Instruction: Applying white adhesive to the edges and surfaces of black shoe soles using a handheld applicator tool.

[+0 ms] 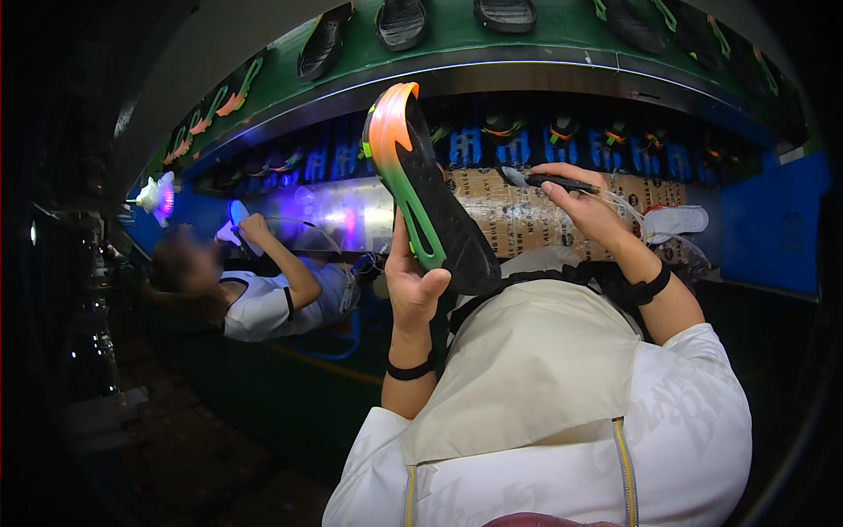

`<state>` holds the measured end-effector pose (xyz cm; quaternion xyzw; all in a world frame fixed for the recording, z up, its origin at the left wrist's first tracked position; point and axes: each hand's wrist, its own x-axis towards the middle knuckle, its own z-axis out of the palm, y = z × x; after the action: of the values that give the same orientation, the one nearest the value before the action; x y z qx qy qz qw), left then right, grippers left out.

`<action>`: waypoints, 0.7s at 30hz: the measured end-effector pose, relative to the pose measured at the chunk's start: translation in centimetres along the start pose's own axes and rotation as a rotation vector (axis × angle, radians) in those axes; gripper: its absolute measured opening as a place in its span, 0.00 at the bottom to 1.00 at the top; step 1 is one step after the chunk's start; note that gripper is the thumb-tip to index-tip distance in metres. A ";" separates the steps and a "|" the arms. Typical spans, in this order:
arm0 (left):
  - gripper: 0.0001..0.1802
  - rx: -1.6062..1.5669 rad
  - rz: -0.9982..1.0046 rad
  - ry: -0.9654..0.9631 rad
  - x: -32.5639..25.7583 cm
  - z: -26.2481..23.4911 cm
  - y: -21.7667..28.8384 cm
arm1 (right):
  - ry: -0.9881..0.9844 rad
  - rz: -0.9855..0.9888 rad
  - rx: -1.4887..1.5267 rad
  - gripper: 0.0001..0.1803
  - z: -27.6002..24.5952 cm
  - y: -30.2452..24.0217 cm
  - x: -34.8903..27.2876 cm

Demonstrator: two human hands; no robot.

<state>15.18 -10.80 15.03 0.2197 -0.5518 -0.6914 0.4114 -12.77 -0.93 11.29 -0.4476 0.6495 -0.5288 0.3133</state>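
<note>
The left hand [413,285] is gripping a shoe sole [426,189], fingers and thumb clamped around its lower end, and it is holding that sole up in front of the chest, tilted with the toe end pointing up and slightly left. The sole is showing a black face with a rim running orange at the top into bright green lower down. The right hand [590,209] is closed around a slim black pen-like tool [551,182], its tip pointing left toward the sole but standing apart from it; a thin clear tube [628,211] is trailing from the tool's rear down past the wrist. Both wrists are wearing black bands, and a beige apron [527,369] is covering the white shirt.

Beyond the hands, a green conveyor belt [457,39] is carrying dark soles [401,22] along the top, with a row of blue racks holding more soles underneath. Off to the left, a co-worker [263,299] in a white top is leaning in, one hand raised to a glowing sole [237,213] under purple light.
</note>
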 end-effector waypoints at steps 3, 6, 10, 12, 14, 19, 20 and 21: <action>0.70 0.006 -0.002 0.020 -0.5 -0.1 0.5 | -0.019 0.018 -0.004 0.16 -0.1 0.1 0.0; 0.70 0.024 -0.003 0.030 -0.7 -0.3 0.8 | -0.029 0.048 -0.011 0.16 -0.2 0.1 -0.1; 0.69 0.021 -0.012 0.037 -0.7 -0.3 1.0 | -0.020 0.005 -0.020 0.16 -0.1 0.5 -0.2; 0.68 -0.015 -0.013 0.036 -0.7 -0.1 1.0 | -0.016 0.016 -0.019 0.16 0.0 0.7 -0.2; 0.63 -0.013 -0.006 0.061 -0.6 0.0 1.0 | -0.012 0.011 -0.017 0.16 0.1 0.9 -0.2; 0.60 -0.026 -0.045 0.067 -0.2 0.1 1.1 | -0.021 0.065 0.011 0.16 0.1 -0.2 0.1; 0.62 -0.037 -0.072 0.058 -0.1 0.1 1.0 | -0.006 0.007 0.082 0.16 0.1 -0.7 0.3; 0.64 -0.050 -0.090 0.050 0.1 0.1 0.9 | 0.011 -0.014 0.130 0.17 0.1 -1.2 0.8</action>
<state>15.38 -10.84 15.89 0.2512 -0.5135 -0.7169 0.3990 -12.68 -1.72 12.52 -0.4278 0.6126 -0.5744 0.3344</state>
